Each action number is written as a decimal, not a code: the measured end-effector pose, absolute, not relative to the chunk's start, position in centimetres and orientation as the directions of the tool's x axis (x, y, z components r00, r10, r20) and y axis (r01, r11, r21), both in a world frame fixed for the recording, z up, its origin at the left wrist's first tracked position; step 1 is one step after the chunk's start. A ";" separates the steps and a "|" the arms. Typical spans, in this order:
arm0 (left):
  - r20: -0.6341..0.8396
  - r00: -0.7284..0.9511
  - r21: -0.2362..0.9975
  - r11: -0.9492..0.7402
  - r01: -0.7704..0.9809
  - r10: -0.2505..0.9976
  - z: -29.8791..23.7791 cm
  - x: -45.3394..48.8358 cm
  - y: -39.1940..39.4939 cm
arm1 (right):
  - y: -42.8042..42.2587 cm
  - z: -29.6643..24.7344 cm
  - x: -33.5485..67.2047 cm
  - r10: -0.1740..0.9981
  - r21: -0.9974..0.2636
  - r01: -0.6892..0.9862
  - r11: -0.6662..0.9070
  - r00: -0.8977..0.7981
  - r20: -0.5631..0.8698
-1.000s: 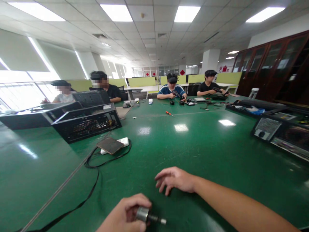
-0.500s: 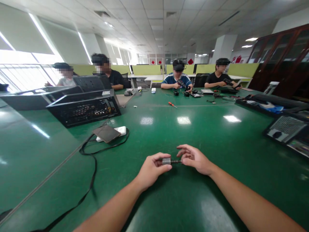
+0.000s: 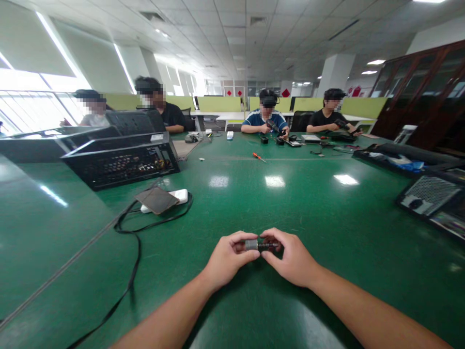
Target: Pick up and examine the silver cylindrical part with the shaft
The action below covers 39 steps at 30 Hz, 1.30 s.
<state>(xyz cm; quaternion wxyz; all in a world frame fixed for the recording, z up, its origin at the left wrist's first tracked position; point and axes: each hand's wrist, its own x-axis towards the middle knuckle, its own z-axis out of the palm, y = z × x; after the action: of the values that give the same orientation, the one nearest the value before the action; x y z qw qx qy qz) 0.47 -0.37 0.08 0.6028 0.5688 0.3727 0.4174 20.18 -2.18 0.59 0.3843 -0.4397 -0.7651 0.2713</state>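
Note:
Between my left hand (image 3: 227, 257) and my right hand (image 3: 294, 257) is a small grey metal cylinder with a spring-like coiled shaft (image 3: 252, 245), held level just above the green table. Thumb and fingers of my left hand pinch the cylinder body from the left. From the right, my right hand curls round the dark coiled shaft, its thumb and index fingertip near the cylinder's end. Its other fingers lie behind the shaft, so their exact contact is partly hidden.
A dark flat pad (image 3: 157, 199) lies on a white power strip (image 3: 180, 195), with a black cable (image 3: 136, 264) trailing forward. Computer cases (image 3: 123, 165) stand left; another case (image 3: 425, 194) lies right. An orange screwdriver (image 3: 257, 155) rests farther off. Several people sit across the table.
My right hand has moved from the shaft's tip leftward, and its fingers now curl round the shaft. My left hand keeps its pinch on the cylinder. The view has shifted slightly.

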 end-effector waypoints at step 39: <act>0.040 0.372 0.999 -0.046 0.007 0.927 0.5 0.5 -0.4 | -1.7 0.7 20.8 0.853 -0.698 0.495 0.517 -0.363 0.374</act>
<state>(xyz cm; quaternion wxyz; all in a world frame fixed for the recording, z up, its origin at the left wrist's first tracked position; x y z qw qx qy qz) 0.46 -0.43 0.48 0.5706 0.6004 0.3890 0.4032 20.81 -1.69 0.66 0.3685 -0.4273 -0.7890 0.2431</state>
